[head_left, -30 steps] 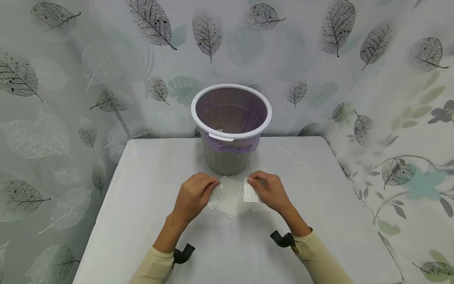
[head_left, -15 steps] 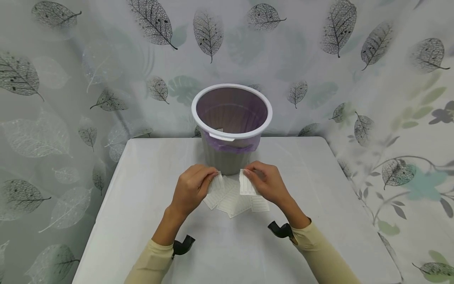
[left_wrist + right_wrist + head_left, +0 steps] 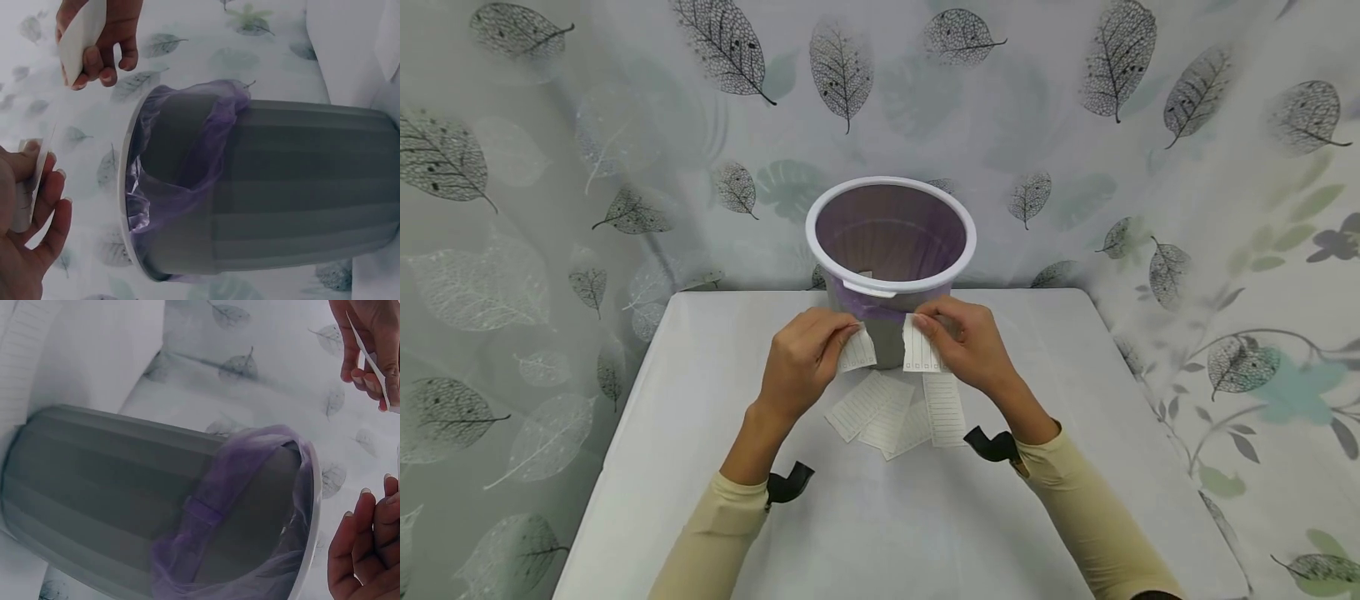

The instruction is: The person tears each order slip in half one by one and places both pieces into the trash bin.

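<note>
Left hand (image 3: 801, 362) pinched one ruled paper piece (image 3: 858, 348); right hand (image 3: 972, 346) pinched another piece (image 3: 920, 348).
Forearms (image 3: 711, 525) slanted inward, and the two pieces hung apart, side by side, before one grey bin (image 3: 890, 342) with a purple liner (image 3: 215, 137). Beneath, four ruled strips (image 3: 887, 417) lay fanned and partly overlapping on the white worktop (image 3: 880, 533), near the bin's base.

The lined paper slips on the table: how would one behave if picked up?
The slips would probably bend easily: the similar piece in the left hand looks thin edge-on in the right wrist view. Picking up one might shift its neighbours, since they overlap.
</note>
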The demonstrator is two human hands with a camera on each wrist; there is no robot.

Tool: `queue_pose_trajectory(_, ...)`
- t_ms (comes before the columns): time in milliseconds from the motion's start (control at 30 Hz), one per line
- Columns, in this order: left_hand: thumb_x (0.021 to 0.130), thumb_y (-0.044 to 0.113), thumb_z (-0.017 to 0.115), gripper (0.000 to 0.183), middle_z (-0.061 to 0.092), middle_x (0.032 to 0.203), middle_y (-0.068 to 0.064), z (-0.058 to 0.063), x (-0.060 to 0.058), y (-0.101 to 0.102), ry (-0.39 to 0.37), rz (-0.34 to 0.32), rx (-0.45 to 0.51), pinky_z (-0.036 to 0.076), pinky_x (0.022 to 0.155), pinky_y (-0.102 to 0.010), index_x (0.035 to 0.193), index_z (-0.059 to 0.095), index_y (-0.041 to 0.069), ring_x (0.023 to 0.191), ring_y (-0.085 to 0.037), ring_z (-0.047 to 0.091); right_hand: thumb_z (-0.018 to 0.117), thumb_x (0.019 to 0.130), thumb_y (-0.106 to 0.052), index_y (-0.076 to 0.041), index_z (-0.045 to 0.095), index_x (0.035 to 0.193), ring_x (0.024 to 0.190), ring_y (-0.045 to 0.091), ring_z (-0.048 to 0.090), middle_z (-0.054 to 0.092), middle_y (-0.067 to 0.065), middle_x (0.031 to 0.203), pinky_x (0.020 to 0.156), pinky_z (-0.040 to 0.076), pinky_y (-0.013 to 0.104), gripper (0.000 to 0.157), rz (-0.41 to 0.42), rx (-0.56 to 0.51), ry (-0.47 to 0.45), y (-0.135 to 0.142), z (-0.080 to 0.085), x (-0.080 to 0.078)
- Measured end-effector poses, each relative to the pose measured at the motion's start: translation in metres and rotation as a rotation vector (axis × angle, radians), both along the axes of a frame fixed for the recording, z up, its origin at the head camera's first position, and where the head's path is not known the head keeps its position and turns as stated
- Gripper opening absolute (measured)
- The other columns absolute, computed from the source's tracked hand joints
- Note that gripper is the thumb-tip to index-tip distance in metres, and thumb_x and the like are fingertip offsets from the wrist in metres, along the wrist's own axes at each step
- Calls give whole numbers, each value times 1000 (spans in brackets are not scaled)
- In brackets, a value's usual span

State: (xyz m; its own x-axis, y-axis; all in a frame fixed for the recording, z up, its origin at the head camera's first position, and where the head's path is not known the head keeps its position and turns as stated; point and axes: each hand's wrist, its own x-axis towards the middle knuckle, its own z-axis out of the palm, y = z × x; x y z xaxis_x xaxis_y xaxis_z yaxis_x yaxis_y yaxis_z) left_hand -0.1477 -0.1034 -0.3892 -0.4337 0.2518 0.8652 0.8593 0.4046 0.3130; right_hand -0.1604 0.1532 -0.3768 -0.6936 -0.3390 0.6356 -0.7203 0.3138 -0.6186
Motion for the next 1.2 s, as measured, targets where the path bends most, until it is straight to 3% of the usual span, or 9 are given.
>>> queue_pose_trajectory(167, 92, -7, 75, 7, 70, 87, -12, 10, -9, 1, 9, 13, 28, 56, 70, -39, 97, 73, -4, 80, -25, 67, 70, 97, 3, 2, 76, 99, 78, 19, 64, 75, 7, 92, 71, 48, 25, 6, -4, -25, 18, -2, 11, -11)
queue_pose_trajectory(300, 94, -3, 74, 4, 69, 86, -11, 19, -19, 3, 6, 30, 48, 54, 66, -38, 98, 73, -3, 76, -24, 64, 69, 98, 2, 1, 76, 99, 79, 19, 65, 75, 8, 92, 70, 48, 26, 7, -12, -47, 18, -4, 21, -21)
queue_pose_trajectory(467, 100, 2, 70, 6, 71, 88, -13, 32, -28, 5, 51, 42, 26, 56, 70, -41, 99, 73, -3, 78, -27, 67, 70, 97, 3, 3, 76, 98, 81, 20, 65, 74, 9, 91, 73, 48, 27, 6, -16, -49, 57, -7, 34, -30)
queue_pose_trajectory(700, 97, -2, 72, 3, 70, 86, -14, 46, -40, 7, 81, 62, 10, 54, 69, -39, 98, 73, -5, 75, -27, 65, 70, 98, 0, 2, 76, 98, 84, 18, 66, 74, 7, 93, 74, 48, 30, 6, -16, -20, 99, -12, 49, -43)
queue_pose_trajectory(967, 98, -1, 71, 4, 69, 84, -13, 53, -56, 11, 89, 65, 25, 52, 66, -38, 97, 73, -4, 72, -26, 63, 71, 98, -1, 2, 76, 97, 79, 19, 64, 74, 9, 91, 70, 47, 29, 6, -34, -42, 116, -15, 54, -59)
queue_pose_trajectory(1200, 102, 6, 68, 11, 72, 88, -13, 53, -75, 17, 35, 69, 52, 52, 67, -38, 98, 74, -3, 73, -25, 64, 71, 99, -5, 1, 77, 97, 83, 20, 65, 75, 10, 91, 75, 46, 32, 8, -76, -58, 109, -19, 60, -73)
